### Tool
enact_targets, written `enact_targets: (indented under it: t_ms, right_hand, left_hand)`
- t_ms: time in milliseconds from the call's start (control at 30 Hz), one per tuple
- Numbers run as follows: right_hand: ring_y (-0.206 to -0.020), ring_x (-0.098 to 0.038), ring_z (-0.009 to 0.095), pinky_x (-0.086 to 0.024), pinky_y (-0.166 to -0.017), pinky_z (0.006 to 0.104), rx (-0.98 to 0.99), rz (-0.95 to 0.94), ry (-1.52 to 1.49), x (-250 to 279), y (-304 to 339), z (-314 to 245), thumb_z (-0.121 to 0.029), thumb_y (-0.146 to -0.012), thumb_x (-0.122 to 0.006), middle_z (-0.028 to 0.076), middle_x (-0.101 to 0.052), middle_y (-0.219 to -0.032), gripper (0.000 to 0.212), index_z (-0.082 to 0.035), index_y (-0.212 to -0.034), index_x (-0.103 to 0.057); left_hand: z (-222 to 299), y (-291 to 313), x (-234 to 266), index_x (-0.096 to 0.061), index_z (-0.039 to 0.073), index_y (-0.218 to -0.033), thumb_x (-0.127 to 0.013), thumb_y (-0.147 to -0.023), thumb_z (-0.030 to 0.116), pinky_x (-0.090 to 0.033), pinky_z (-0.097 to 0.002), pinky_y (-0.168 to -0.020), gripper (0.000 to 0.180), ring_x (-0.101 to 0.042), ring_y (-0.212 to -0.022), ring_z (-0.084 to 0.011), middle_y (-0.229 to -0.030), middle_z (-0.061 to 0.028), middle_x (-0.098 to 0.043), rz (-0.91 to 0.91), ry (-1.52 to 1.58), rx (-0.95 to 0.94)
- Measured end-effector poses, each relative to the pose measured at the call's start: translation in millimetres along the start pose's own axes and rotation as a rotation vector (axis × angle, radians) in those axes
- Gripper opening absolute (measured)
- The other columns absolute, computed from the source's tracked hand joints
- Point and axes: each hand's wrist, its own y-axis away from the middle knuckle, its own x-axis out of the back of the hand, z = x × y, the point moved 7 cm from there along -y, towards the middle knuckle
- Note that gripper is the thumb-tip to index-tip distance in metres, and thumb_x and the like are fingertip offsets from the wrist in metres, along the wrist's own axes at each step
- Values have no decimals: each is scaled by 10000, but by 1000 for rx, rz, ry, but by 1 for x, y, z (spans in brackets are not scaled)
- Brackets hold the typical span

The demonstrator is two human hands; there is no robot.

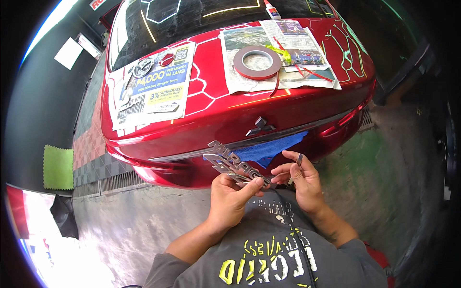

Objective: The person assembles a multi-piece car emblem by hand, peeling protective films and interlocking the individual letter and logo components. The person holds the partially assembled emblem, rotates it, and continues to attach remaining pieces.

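Observation:
My left hand (pixel 229 198) pinches chrome car lettering (pixel 224 152) between thumb and fingers, tilted up in front of my chest. A second flat silver piece seems to lie alongside the letters in the same grip. Close by on the right, my right hand (pixel 307 186) has its thumb and fingers bent, with fingertips beside the lettering's near end. A small dark piece (pixel 300 159) shows between its index finger and thumb; its kind is unclear. Ahead stands the red car trunk (pixel 201 125), bearing a chrome three-pointed badge (pixel 260 126) and blue masking tape (pixel 269 148) below it.
On the trunk, newspaper (pixel 230 79) bears a red-edged tape roll (pixel 238 68) and a crumpled yellow piece (pixel 284 55). Another printed sheet (pixel 175 103) holds several emblem pieces. A glue bottle (pixel 272 10) lies near the rear window. A dark cord (pixel 288 216) runs down my shirt.

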Motion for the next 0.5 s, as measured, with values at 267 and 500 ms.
enact_targets:
  t_ms: [267, 500]
  right_hand:
    - [-788, -585, 64, -475, -730, 224, -74, -77, 122, 14, 1, 6, -199, -1086, -486, 39, -669, -921, 297, 2, -1286, -574]
    - [-850, -589, 66, -457, -727, 234, 62, -75, 243, -5, 7, -15, -172, -1057, -549, 5, -651, -845, 204, -1, -1083, -658]
  left_hand:
    - [-2, 1, 0, -616, -7, -1025, -752, -912, 40, -580, -268, -670, 182, -710, -833, -149, -947, -83, -714, 6, 3, 13]
    - [-7, -3, 1, -633, 3, -1002, -766, -902, 56, -566, -243, -636, 175, -685, -789, -109, -894, -69, -713, -19, -71, 21]
